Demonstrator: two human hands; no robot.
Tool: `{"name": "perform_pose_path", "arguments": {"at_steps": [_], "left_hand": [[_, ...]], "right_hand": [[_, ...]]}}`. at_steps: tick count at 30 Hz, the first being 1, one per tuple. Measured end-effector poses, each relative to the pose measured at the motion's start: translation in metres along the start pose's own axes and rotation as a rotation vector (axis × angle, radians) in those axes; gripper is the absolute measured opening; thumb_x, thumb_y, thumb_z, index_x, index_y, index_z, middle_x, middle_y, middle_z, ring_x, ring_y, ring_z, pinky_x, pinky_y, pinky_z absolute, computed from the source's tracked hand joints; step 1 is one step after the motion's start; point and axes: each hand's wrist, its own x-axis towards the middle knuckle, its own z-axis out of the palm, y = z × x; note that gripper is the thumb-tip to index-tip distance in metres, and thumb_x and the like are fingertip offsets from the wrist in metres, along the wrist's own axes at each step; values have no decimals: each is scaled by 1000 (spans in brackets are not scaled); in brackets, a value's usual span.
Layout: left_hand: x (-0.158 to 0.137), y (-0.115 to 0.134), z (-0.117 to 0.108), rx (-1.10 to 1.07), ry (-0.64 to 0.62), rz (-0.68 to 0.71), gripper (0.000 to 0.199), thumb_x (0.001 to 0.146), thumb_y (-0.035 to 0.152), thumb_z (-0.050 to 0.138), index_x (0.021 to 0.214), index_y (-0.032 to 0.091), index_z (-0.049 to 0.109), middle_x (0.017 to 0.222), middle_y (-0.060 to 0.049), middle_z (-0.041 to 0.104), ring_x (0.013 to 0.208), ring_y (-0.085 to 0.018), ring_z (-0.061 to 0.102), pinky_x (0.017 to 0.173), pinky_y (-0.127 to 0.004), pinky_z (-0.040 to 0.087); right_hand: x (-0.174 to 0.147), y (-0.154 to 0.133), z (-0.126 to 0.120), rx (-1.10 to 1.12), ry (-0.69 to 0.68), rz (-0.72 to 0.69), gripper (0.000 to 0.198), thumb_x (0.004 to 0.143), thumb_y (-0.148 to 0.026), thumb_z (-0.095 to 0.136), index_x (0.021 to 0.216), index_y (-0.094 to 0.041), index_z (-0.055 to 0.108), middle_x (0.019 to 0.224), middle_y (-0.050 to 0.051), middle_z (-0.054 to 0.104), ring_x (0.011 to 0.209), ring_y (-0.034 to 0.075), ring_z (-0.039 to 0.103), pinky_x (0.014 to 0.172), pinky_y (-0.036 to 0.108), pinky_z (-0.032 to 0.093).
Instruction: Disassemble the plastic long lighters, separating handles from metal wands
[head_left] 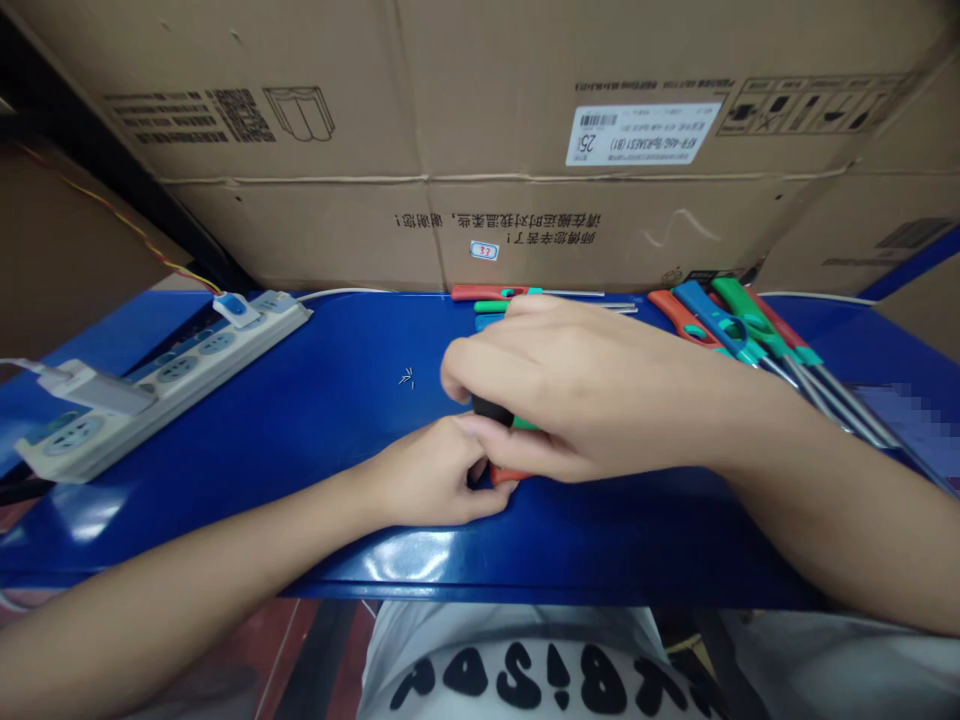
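Note:
My right hand (562, 385) is closed around a black-and-green tool handle (492, 410), which looks like a screwdriver's; its tip is hidden. Right below it, my left hand (442, 475) pinches an orange-handled lighter (508, 476) against the table. Most of that lighter is covered by my hands. Left of my right fingers lie several small screws (407, 378). Behind my right hand, a red-handled long-neck lighter (487, 293) rests crosswise, with a green one (491, 307) and a blue one (489, 323) partly hidden beside it.
Several more long-neck lighters (720, 310) lie fanned out at the right. A white power strip (180, 375) with plugs and cables sits at the left. A large cardboard box (480, 140) stands along the back of the blue table (322, 440), whose front edge is near my body.

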Motion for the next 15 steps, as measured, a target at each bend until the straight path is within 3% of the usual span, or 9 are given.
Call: {"name": "perform_pose_path", "arguments": {"at_steps": [2,7,15], "left_hand": [[0,0,0,12,-17,2,9,84,24,63,89,18,67,85,-4,71,87,-23,69,82,-34,58],[2,0,0,39,-6,-2,11,84,25,63,91,18,67,88,-5,70,91,-24,69,83,-34,58],[1,-1,2,35,6,0,7,85,25,63,86,19,65,85,-3,68,86,-22,68,82,-33,57]], "right_hand": [[0,0,0,17,16,0,25,99,-25,41,109,-12,59,92,8,67,77,18,56,69,31,37],[-1,-1,-1,-28,10,21,28,101,-30,39,103,-13,60,78,6,65,69,18,53,68,32,35],[-1,-3,-3,-44,3,-4,31,103,-29,35,100,-13,61,78,6,64,73,18,54,69,32,34]]}}
